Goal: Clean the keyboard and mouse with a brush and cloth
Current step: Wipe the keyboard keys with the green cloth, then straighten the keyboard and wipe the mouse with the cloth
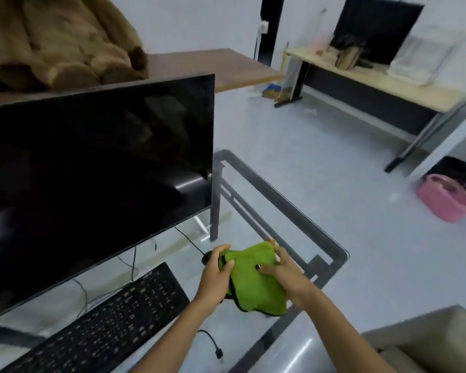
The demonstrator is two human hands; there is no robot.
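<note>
Pale floor [334, 170], white walls [199, 20], far desk [374, 79].

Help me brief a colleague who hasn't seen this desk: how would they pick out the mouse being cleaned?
Start at the big dark monitor on the glass desk; below it lies a black keyboard. Just right of the keyboard's far end, the left hand and right hand hold a green cloth. The mouse is the small black shape peeking out at the cloth's left edge, with a thin cable.

Two bare forearms, no sleeves in view. Left hand [217, 275] and right hand [283, 273] ungloved; no rings, watch or bands visible on either wrist.
</note>
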